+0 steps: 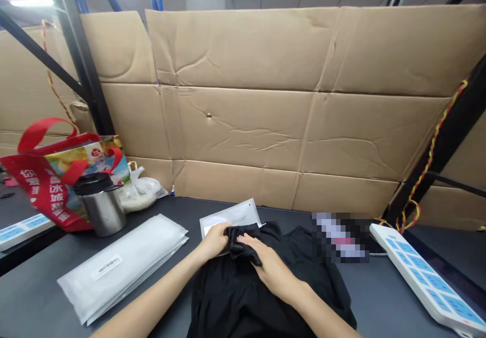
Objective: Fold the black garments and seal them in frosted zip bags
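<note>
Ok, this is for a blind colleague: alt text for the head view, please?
A person's left hand and right hand touch a bunched part of a black cloth on a dark table. White packets, a metal flask and a red bag sit to the left, a power strip to the right; cardboard stands behind.

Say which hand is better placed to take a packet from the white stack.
Likely the left hand: it is nearer the white packets, though it touches the black cloth. The right hand, also on the cloth, lies farther away.
</note>
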`<state>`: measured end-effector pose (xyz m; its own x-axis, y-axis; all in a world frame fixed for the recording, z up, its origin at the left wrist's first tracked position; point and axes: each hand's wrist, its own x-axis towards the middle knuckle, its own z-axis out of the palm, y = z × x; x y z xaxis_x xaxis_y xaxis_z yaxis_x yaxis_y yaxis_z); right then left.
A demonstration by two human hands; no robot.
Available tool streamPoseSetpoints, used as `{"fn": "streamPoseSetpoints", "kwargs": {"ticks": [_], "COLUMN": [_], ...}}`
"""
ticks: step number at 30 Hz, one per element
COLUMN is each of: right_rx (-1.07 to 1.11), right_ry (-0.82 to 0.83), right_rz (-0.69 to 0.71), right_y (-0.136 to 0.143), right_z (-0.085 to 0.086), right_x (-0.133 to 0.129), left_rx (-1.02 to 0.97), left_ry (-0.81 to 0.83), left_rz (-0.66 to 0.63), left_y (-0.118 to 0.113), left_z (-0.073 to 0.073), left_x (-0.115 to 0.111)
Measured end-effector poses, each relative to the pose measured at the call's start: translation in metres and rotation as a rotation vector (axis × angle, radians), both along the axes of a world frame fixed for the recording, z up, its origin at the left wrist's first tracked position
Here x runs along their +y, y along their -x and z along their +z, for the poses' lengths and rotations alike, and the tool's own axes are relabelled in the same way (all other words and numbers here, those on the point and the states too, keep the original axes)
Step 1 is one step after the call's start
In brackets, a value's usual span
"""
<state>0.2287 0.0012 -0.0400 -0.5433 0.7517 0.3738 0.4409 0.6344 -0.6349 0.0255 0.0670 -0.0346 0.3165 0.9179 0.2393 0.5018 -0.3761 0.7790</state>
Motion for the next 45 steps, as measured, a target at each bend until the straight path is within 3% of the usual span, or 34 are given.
{"fn": "streamPoseSetpoints", "kwargs": {"ticks": [5,8,11,15,20,24,31,36,41,45], "right_rx": [-0.227,-0.281,-0.36,-0.44,-0.451,-0.423,-0.473,-0.446,-0.394,-0.4], "right_ry": [-0.055,-0.123,-0.348,-0.574,-0.656,-0.591,-0.347,-0.431,-0.428,-0.446], "right_rz": [0.0,-0.134,-0.248,-0.175,-0.063,0.037,-0.167,-0.085,-0.274,-0.274], "right_y": [0.002,0.015,0.03,0.041,0.037,0.029,0.034,0.035,0.042,0.056], "right_z": [0.009,0.007,-0.002,-0.01,0.006,0.014,0.0,0.002,-0.012,-0.018], "right_x": [-0.005,-0.009,-0.008,0.002,0.014,0.011,0.012,0.02,0.038,0.056], "left_rx": [0.008,0.054,0.097,0.135,0.158,0.173,0.232,0.276,0.299,0.301], "left_ry": [-0.09,-0.178,-0.236,-0.239,-0.235,-0.225,-0.27,-0.289,-0.304,-0.326], "left_rz": [0.029,-0.024,-0.073,-0.126,-0.122,-0.095,-0.114,-0.125,-0.165,-0.191], "left_y": [0.0,-0.005,-0.011,-0.017,-0.018,-0.016,-0.024,-0.023,-0.025,-0.031], "left_z": [0.014,0.024,0.031,0.035,0.036,0.033,0.029,0.028,0.027,0.03], "left_x": [-0.01,-0.025,-0.036,-0.037,-0.029,-0.023,-0.022,-0.02,-0.021,-0.022]}}
